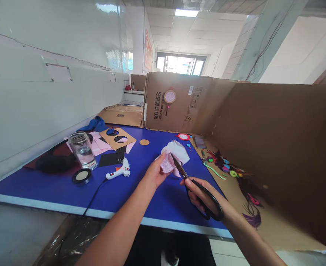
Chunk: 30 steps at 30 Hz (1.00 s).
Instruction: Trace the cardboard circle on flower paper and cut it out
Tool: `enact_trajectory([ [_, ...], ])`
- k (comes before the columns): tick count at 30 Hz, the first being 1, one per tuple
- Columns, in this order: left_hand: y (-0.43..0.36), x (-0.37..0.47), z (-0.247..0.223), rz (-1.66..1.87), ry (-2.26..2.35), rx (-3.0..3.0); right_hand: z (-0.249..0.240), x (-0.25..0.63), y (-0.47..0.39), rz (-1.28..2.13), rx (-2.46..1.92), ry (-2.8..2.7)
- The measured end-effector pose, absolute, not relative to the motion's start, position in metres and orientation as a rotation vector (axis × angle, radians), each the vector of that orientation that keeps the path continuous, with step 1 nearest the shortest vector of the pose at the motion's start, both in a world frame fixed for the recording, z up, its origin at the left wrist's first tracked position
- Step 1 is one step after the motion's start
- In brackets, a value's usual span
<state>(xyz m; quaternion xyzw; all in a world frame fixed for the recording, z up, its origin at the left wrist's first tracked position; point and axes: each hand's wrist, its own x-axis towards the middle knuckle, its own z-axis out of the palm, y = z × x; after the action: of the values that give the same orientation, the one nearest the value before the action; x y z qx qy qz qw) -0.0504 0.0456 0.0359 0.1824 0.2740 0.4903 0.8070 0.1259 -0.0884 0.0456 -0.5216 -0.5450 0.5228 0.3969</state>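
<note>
My left hand (pixel 158 170) is closed on a piece of patterned pink fabric (pixel 166 165), holding it up over the blue tabletop. In my right hand (pixel 197 193) is a pair of scissors (pixel 211 201) with black handles. Their dark blades point up and to the left, with the tips against the pink fabric. Whether the blades are parted is hard to make out. Just behind the fabric is a crumpled white piece (pixel 179 150); I cannot tell if the two are joined.
At left are a glass jar (pixel 82 153), its lid (pixel 81 176), a white glue gun (pixel 120 170) with a cord, black sheets (pixel 111 159) and cut cardboard (pixel 121 135). A cardboard disc (pixel 144 142) lies mid-table. Tassels and colourful bits (pixel 232 172) lie right, beside tall cardboard walls (pixel 279 140).
</note>
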Motion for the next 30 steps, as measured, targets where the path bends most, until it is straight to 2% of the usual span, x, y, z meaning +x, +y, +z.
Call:
enact_trajectory([
  [5,0.069,-0.054,0.047,1.203,0.604,0.490,0.046,0.131,-0.065,1.366,-1.276,-1.379],
  [17,0.153,-0.076,0.068,1.220,0.554,0.567,0.054,0.131,0.025,1.385,-1.198,-1.461],
  [30,0.143,-0.081,0.055,1.180,0.513,0.570,0.029,0.129,0.029,1.430,-1.116,-1.484],
])
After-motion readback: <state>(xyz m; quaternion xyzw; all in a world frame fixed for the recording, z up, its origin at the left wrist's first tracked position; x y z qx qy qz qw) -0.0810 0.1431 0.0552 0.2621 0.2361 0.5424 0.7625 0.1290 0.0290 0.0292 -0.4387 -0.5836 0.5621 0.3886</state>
